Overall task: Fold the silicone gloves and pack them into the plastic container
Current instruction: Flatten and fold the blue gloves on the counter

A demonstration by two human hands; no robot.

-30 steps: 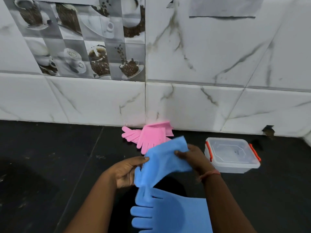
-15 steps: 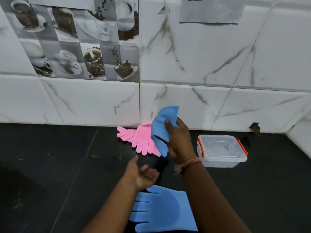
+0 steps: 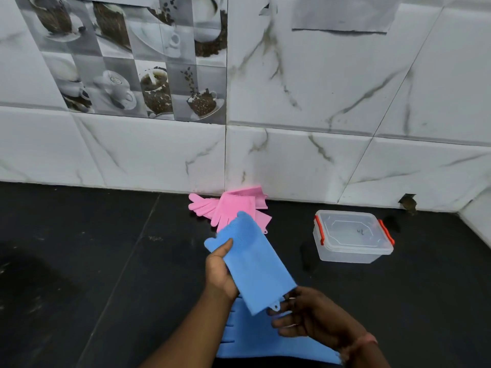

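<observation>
left hand grips the floppy blue silicone glove, right hand pinches its cuff; slippery silicone could spring open mid-fold

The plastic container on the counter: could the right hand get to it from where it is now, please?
Probably yes: the counter between the right hand and the lidded plastic container looks bare, though that hand pinches the blue glove.

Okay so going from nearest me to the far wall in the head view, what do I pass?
Flat blue glove → blue glove held in both hands → pink gloves → tiled wall.
</observation>
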